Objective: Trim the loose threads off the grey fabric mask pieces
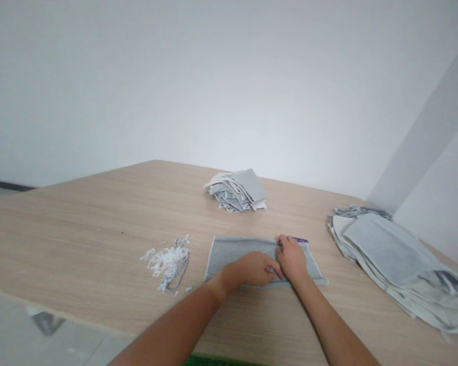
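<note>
Nearest in view: a strip of green material (213,361) at the bottom edge, by the near side of the wood-grain bench (107,229); grey cloth piece (227,254) lies flat on the bench ahead of it, roughly rectangular, long side running left to right, pale edging down the short sides; left hand (256,268) is on the cloth's middle, palm down, index reaching toward the other hand, remaining fingers curled under; can't tell if they pinch any fabric; right hand (291,257) is just beside it, on the right half of the cloth, fingers close together and bent at the far edge; grip there can't be told either; a purple object (301,240) pokes out past the right hand along that far edge, possibly a tool handle, mostly hidden; left of the cloth, apart from it, loose heap of white and grey scraps (170,262), some bits scattered around; well off to the right, big overlapping stack of grey and off-white cloths (393,249); farther back, smaller messy pile of folded cloths (236,190), near the bench's far edge; plain pale wall (213,76) behind.
</note>
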### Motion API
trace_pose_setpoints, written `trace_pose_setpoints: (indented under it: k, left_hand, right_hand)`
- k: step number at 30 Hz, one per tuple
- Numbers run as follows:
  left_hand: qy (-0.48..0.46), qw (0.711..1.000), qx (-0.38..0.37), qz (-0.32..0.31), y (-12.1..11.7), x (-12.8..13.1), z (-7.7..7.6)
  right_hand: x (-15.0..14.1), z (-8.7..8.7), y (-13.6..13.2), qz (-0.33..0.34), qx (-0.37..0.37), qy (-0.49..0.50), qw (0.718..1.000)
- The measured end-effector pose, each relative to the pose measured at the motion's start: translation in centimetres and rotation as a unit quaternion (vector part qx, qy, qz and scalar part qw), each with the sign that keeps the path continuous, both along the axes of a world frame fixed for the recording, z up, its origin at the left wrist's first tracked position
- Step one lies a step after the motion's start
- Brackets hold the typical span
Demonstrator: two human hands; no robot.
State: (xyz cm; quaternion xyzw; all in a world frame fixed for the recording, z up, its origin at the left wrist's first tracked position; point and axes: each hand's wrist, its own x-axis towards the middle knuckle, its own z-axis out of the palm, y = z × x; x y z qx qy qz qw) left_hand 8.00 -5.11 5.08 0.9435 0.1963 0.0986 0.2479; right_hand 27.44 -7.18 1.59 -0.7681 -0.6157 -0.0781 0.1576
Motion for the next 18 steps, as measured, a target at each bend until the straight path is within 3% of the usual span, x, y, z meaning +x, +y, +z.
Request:
trace_pose_setpoints:
  k: [8,14,18]
  left_hand:
    - [0.011,0.993,-0.104,-0.059,-0.4,0.2,-0.4]
    - [-0.018,0.995,-0.073,-0.072,-1.0,0.6,-0.2]
    - [-0.006,0.993,-0.093,-0.069,-1.3,0.8,0.0]
  right_hand:
    - [0.2,-1.0,0.7,0.04,-0.007,-0.007,0.999]
    - [-0.2,-1.1,0.8,0.029,0.023,-0.018,0.999]
    - [-0.3,-1.0,0.9,0.05,0.008,-0.007,0.999]
